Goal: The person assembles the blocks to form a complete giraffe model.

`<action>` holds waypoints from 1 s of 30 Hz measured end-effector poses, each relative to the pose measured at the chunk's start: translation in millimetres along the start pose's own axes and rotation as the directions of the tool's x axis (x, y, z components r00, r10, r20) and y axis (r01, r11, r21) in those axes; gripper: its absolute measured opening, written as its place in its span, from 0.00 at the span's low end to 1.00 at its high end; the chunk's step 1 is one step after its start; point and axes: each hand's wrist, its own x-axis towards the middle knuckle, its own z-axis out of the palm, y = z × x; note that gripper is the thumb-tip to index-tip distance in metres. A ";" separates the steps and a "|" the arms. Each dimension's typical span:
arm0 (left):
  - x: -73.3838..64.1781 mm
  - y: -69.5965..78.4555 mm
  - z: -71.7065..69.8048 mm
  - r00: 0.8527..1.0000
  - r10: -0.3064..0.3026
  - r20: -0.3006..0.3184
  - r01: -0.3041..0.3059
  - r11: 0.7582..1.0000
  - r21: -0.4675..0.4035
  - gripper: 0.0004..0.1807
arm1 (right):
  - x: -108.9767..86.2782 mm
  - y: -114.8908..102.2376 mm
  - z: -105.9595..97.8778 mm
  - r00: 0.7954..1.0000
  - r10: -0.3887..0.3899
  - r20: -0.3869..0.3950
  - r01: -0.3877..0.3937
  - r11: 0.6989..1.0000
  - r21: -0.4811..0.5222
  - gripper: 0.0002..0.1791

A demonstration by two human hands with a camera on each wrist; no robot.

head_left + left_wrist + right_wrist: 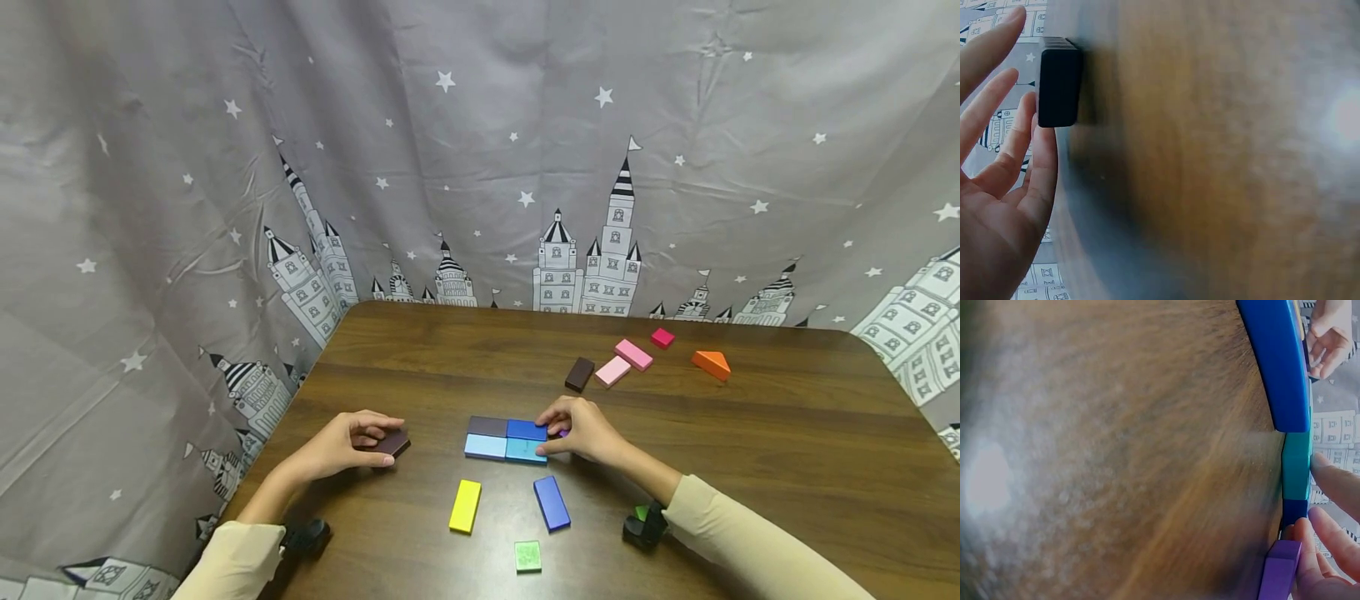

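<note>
My left hand is at a dark brown block on the left of the table, thumb along its near side and fingers over its far side. In the left wrist view the fingers look loosely spread beside that block. My right hand touches the right end of a four-block rectangle, index fingertip at the blue block and thumb on the teal block. A dark grey-brown block and a light blue block form its left half. Beneath the right hand sits a purple block, mostly hidden from above.
Nearer me lie a yellow block, a periwinkle block and a green square. Farther back are a dark block, two pink blocks, a red square and an orange triangle. A curtain hangs behind.
</note>
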 end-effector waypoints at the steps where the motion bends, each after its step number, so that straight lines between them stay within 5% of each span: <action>1: -1.1 0.0 0.7 1.000 -0.002 -0.004 0.002 1.000 -0.002 0.30 | -0.1 -0.1 0.0 1.000 0.000 0.000 0.000 1.000 0.002 0.18; 30: -9.2 3.1 6.7 0.998 -0.023 -0.059 0.028 0.996 0.086 0.28 | 0.2 1.1 -0.8 1.000 0.012 0.013 -0.012 1.000 0.009 0.18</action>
